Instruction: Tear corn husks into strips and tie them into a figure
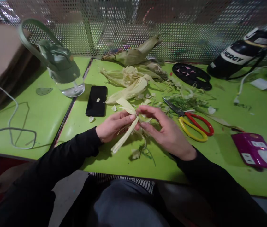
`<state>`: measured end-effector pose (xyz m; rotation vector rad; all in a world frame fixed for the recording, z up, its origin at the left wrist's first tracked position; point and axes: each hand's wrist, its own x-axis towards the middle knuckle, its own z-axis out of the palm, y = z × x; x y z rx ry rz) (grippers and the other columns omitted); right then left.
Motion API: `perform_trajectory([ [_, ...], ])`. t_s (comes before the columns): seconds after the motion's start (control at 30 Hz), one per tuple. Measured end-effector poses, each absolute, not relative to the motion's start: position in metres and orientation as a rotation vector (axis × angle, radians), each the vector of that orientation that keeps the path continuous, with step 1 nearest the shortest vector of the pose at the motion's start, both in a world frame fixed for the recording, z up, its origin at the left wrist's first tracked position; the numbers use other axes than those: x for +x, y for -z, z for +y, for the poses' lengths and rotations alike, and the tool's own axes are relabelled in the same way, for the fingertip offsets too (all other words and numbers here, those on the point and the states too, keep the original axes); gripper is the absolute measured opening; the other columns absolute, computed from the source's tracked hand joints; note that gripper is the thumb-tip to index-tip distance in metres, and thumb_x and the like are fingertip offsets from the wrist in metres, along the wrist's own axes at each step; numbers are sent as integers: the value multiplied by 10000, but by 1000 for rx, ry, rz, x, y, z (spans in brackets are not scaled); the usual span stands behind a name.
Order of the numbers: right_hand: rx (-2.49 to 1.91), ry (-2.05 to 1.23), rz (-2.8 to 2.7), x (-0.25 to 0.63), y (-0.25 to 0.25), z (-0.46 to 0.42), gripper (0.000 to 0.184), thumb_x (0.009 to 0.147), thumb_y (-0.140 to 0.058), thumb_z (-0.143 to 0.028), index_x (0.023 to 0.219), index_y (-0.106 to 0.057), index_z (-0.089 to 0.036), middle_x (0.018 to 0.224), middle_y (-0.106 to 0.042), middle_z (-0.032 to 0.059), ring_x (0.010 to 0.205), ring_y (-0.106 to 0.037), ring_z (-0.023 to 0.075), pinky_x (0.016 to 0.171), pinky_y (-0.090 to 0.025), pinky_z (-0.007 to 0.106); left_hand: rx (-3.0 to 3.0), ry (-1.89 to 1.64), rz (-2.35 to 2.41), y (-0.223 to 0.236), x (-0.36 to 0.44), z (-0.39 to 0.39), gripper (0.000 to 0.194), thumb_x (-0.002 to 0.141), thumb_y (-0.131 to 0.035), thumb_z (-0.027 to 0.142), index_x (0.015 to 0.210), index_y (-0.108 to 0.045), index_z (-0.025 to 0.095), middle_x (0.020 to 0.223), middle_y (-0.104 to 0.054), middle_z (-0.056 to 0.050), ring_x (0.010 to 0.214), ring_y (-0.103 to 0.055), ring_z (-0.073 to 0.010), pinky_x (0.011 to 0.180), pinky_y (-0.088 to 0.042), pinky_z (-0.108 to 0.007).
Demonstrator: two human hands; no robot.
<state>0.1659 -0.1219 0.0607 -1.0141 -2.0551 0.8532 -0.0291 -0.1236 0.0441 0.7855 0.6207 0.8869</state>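
Observation:
Pale strips of corn husk (125,138) are gathered into a small bundle in front of me, above the green table. My left hand (115,124) pinches the bundle at its middle, thumb on top. From the other side, my right hand (160,129) curls its thumb and fingers around the bundle's right end, partly hiding it. Just behind the hands lie larger pieces of corn husk (131,90). Scissors (183,115) with one red and one yellow handle rest to the right of my right hand, blades slightly apart.
A black phone (96,101) and a green water bottle (67,75) are at left. Green scraps (183,99) lie behind the scissors. A black palette-shaped piece (190,75), a black bottle (240,56) and a purple power socket (258,149) occupy the right. Perforated metal mesh (128,28) borders the back.

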Motion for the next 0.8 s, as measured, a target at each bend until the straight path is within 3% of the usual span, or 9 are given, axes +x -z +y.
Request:
perform_trajectory([
  [0.07, -1030, -1100, -1946, 164, -58, -124, 279, 939, -614, -363, 1185, -591, -232, 1036, -744, 53, 923, -714, 196, 787, -580, 337, 802, -858, 666, -41, -29, -122, 302, 800, -780, 339, 767, -571, 124, 658, -635, 1, 540, -534, -48, 537, -424, -175],
  [0.13, -1066, -1117, -1858, 162, -56, -125, 175, 931, -627, -349, 1050, -610, -221, 874, -740, 18, 761, -703, 158, 677, -560, 282, 841, -867, 721, -37, -29, -121, 305, 805, -775, 325, 788, -539, 132, 692, -649, -4, 561, -558, -50, 559, -451, -180],
  [0.37, -1178, -618, -1872, 161, -57, -130, 90, 892, -673, -272, 852, -616, -214, 720, -681, -24, 613, -621, 110, 579, -480, 236, 1210, -1110, 836, -34, -23, -130, 289, 791, -771, 239, 907, -516, 168, 821, -646, 10, 740, -639, -93, 699, -516, -235],
  [0.47, -1147, -525, -1948, 161, -58, -131, 81, 901, -670, -267, 856, -623, -220, 726, -694, -22, 599, -623, 115, 569, -479, 245, 1350, -1181, 910, -33, -22, -131, 303, 752, -808, 255, 942, -591, 160, 900, -689, -21, 832, -659, -117, 767, -520, -252],
  [0.6, -1041, -417, -2070, 162, -59, -131, 18, 923, -645, -247, 936, -653, -237, 839, -744, 4, 671, -668, 141, 617, -520, 276, 1209, -1207, 812, -33, -24, -128, 229, 806, -762, 324, 870, -627, 150, 839, -698, -30, 775, -665, -117, 757, -541, -272],
  [0.8, -927, -175, -2143, 160, -57, -133, 48, 931, -624, -204, 933, -669, -220, 837, -747, 38, 766, -694, 181, 693, -543, 316, 1070, -1163, 762, -37, -21, -130, 339, 694, -863, 316, 874, -626, 153, 810, -692, -3, 749, -665, -105, 712, -540, -243],
])
